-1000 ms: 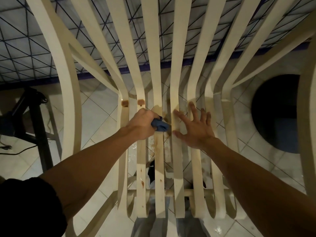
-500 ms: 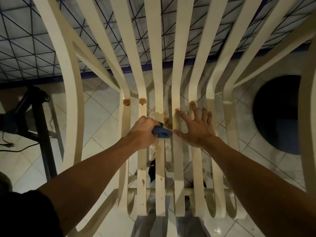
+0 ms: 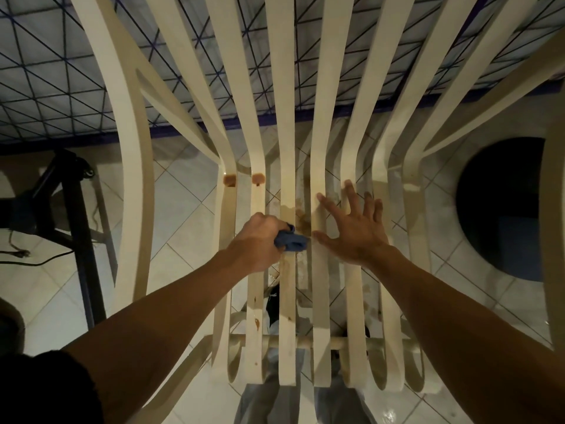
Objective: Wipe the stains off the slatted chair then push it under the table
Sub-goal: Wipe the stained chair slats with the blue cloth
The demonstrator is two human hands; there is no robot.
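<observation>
A cream slatted chair point(image 3: 287, 154) fills the view from above, its slats running away from me. My left hand point(image 3: 260, 240) grips a bunched blue cloth point(image 3: 292, 241) and presses it on a middle seat slat. Just right of it, my right hand point(image 3: 354, 231) lies flat with spread fingers across the neighbouring slats. Brown stains point(image 3: 230, 179) mark two slats on the left near the seat bend, a smear point(image 3: 302, 221) sits beside the cloth, and a small spot point(image 3: 256, 322) lies near the front edge.
Beyond the chair back is a table point(image 3: 55, 87) with a blue-lined grid cloth. A black metal frame point(image 3: 76, 209) and a cable point(image 3: 21, 255) stand on the tiled floor at left. A dark round object point(image 3: 501, 209) sits at right.
My left hand with the cloth has slid a little towards me along the slat. My right hand has stayed flat on the slats.
</observation>
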